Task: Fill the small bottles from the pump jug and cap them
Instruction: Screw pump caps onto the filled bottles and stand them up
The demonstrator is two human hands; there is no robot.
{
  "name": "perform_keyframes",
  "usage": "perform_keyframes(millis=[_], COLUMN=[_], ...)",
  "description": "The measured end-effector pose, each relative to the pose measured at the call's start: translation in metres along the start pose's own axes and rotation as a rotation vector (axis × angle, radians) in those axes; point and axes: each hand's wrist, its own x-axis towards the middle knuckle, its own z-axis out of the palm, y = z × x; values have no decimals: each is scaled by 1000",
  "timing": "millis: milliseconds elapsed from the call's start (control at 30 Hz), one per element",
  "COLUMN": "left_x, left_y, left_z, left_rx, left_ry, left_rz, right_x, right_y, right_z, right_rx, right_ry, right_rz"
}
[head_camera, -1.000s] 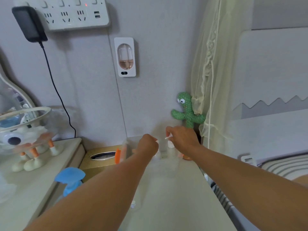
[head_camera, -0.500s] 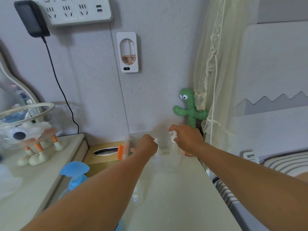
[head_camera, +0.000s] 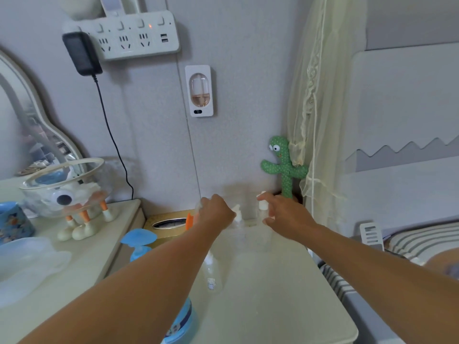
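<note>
Fetching stage: small bottles at far end of table. Right hand grip wide about one; left hand grip curled — contents not discernible. Next: firm, upright lift.

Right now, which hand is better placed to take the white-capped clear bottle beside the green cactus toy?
Right, probably. The right hand has thumb and fingers either side of the white-capped clear bottle by the green cactus toy; the left hand is curled farther left, apparently holding something else.
</note>
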Motion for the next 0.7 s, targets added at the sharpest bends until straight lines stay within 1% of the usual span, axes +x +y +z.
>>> perform_keyframes(millis=[100, 267, 433, 533, 700], left_x=[-13, -39, -65, -72, -82], left_y=[-3, -11, -26, -36, -38], left_z=[-9, -20, -26, -25, -25], left_rx=[65, 236, 533, 544, 472], left_ry=[-20, -58, 42, 9, 6], left_rz=[25, 173, 258, 271, 237], right_x=[-19, -46, -71, -82, -93], right_y=[-10, -23, -29, -31, -36], right_z=[-5, -10, -11, -11, -10], right_rx=[60, 93, 106, 120, 176], right_ry=[-42, -91, -148, -183, -223], right_rz=[-5, -13, -18, -13, -20])
